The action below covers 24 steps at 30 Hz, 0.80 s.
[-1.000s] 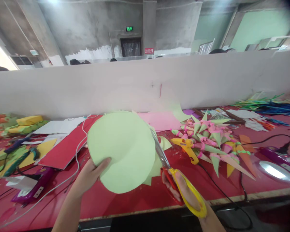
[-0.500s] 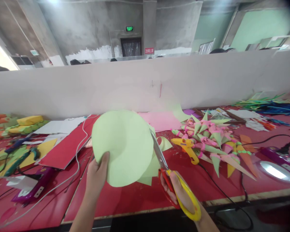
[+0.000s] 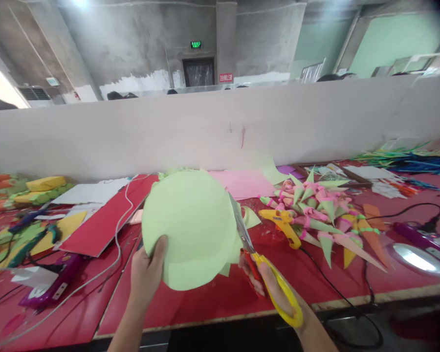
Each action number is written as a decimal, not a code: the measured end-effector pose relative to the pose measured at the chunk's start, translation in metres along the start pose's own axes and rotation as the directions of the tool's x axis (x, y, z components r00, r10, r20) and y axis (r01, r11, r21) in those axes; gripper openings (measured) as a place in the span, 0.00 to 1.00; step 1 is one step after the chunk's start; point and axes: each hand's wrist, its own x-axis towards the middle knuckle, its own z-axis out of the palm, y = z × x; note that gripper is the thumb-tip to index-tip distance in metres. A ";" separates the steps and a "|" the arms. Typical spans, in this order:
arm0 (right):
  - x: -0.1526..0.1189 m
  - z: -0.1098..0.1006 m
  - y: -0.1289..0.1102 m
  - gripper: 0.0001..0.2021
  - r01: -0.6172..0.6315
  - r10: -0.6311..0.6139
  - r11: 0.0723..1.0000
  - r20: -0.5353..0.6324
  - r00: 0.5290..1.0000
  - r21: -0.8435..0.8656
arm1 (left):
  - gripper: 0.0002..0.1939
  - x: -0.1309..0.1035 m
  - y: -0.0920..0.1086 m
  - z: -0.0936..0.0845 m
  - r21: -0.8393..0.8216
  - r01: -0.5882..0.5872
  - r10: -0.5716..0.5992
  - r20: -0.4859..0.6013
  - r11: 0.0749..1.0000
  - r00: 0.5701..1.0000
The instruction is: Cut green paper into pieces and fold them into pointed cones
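Observation:
A large round sheet of light green paper [image 3: 190, 225] is held up above the table. My left hand [image 3: 148, 264] pinches its lower left edge, thumb on the front and the other fingers behind it. In my right hand [image 3: 266, 278] is a pair of scissors [image 3: 245, 232] with yellow and red handles. Its blades point up and to the left, lying along the right edge of the round sheet. Whether the blades touch the paper, I cannot tell. Behind the round sheet, more green paper partly shows.
A yellow glue gun [image 3: 282, 222] lies right of the scissors, beside a heap of pink and green paper cones [image 3: 326, 203]. Purple power strips [image 3: 56, 283] sit at both sides, with cords across the red table [image 3: 183, 308]. A white partition [image 3: 190, 132] stands behind.
The round sheet has shifted slightly right and down. The scissors' handles have drawn closer together and the scissors stay at the sheet's right edge. My left hand keeps its hold.

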 end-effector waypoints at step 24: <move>-0.002 0.004 0.000 0.26 -0.037 0.037 0.999 -0.061 0.997 -0.006 | 0.21 0.002 -0.004 -0.001 -0.038 0.051 -0.049 0.037 0.998 0.998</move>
